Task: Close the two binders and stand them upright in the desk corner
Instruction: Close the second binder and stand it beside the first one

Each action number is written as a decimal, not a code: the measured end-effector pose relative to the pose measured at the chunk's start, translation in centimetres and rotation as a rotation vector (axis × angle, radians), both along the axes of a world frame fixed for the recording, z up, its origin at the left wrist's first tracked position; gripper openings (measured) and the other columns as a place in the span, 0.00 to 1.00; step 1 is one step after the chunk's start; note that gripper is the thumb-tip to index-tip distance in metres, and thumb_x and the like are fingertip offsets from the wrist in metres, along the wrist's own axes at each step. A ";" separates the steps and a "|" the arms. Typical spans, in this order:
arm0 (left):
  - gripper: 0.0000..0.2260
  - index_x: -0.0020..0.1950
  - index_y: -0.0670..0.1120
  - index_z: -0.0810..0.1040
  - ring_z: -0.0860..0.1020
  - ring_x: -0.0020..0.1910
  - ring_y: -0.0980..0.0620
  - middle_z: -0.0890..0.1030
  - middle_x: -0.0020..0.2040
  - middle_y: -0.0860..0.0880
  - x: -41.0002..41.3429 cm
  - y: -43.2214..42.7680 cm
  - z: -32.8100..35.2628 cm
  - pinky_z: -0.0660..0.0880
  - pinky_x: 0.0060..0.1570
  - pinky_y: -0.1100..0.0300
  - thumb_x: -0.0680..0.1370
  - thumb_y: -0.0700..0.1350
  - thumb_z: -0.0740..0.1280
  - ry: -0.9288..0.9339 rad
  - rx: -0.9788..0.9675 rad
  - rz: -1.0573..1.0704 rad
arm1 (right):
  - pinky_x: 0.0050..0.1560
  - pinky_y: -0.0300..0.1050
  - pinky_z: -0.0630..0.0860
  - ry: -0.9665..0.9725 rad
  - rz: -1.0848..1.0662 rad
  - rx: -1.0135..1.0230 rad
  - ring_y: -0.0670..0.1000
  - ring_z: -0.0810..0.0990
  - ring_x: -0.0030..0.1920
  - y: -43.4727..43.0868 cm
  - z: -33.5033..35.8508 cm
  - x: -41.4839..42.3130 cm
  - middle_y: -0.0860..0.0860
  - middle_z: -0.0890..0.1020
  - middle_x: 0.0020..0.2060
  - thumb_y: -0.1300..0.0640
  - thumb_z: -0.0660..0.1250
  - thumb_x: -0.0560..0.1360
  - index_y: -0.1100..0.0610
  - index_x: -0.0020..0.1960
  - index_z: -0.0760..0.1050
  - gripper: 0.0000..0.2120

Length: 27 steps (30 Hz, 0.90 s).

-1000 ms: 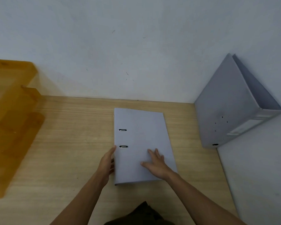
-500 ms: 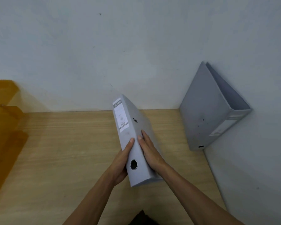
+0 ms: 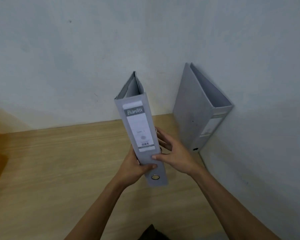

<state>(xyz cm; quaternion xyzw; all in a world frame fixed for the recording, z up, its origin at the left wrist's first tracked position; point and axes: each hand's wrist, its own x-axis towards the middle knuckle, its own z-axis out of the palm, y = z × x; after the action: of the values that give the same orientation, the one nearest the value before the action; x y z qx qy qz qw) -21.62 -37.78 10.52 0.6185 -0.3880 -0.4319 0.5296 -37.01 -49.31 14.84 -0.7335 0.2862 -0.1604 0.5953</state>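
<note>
Wood worktop (image 3: pixel 59 161) meets white walls (image 3: pixel 93 49); both hands' fingers (image 3: pixel 148 168) pinching raised binder (image 3: pixel 140 132); second binder (image 3: pixel 194 118) stands in corner.

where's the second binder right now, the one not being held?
In the head view the second binder stands at right in the desk corner, leaning on the right wall, just right of the held binder and the right hand.

grey binders (image 3: pixel 146 163) (image 3: pixel 190 118), pale wood-grain desk (image 3: pixel 59 161), white wall (image 3: pixel 111 49)

Matt grey binder (image 3: pixel 142 135), paper spine label (image 3: pixel 139 125), wood-grain desk (image 3: pixel 59 161)
</note>
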 end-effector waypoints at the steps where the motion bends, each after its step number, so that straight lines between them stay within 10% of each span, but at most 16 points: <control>1: 0.38 0.74 0.45 0.66 0.81 0.61 0.54 0.80 0.65 0.49 -0.3 -0.4 -0.3 0.82 0.49 0.60 0.69 0.33 0.79 -0.034 0.012 -0.011 | 0.68 0.42 0.73 -0.003 -0.020 -0.001 0.41 0.70 0.73 -0.1 -0.4 -0.7 0.41 0.69 0.76 0.59 0.78 0.70 0.42 0.80 0.59 0.46; 11: 0.30 0.74 0.44 0.67 0.79 0.63 0.53 0.79 0.63 0.54 -6.4 -3.9 -3.9 0.77 0.49 0.72 0.74 0.40 0.75 -0.181 0.055 -0.119 | 0.57 0.33 0.77 0.037 -0.245 0.000 0.39 0.74 0.69 -0.6 -4.7 -7.7 0.36 0.76 0.68 0.56 0.76 0.70 0.32 0.71 0.68 0.36; 16: 0.45 0.82 0.51 0.51 0.73 0.59 0.74 0.71 0.71 0.61 -7.8 -5.8 -3.1 0.74 0.50 0.78 0.74 0.40 0.76 -0.180 0.059 -0.176 | 0.53 0.34 0.80 0.050 -0.347 0.020 0.40 0.78 0.65 -1.7 -5.4 -9.8 0.36 0.81 0.62 0.52 0.75 0.69 0.26 0.63 0.72 0.30; 21: 0.49 0.83 0.52 0.43 0.68 0.75 0.53 0.62 0.80 0.52 -8.5 -8.4 -2.0 0.71 0.67 0.61 0.74 0.41 0.75 -0.249 0.056 -0.206 | 0.48 0.30 0.79 0.061 -0.414 0.005 0.38 0.79 0.60 -3.4 -5.8 -10.8 0.32 0.82 0.56 0.53 0.74 0.71 0.21 0.56 0.71 0.27; 27: 0.50 0.83 0.52 0.43 0.66 0.76 0.49 0.61 0.81 0.52 -8.9 -10.7 -2.3 0.69 0.65 0.61 0.74 0.43 0.76 -0.266 0.071 -0.163 | 0.56 0.43 0.79 0.075 -0.477 -0.018 0.45 0.81 0.60 -5.7 -6.9 -10.6 0.43 0.83 0.58 0.58 0.74 0.73 0.34 0.59 0.74 0.23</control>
<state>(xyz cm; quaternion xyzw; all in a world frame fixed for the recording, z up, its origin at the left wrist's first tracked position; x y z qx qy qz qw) -30.57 -48.43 8.27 0.6549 -0.4881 -0.4013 0.4145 -47.60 -55.00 7.96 -0.6559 0.4717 -0.2717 0.5230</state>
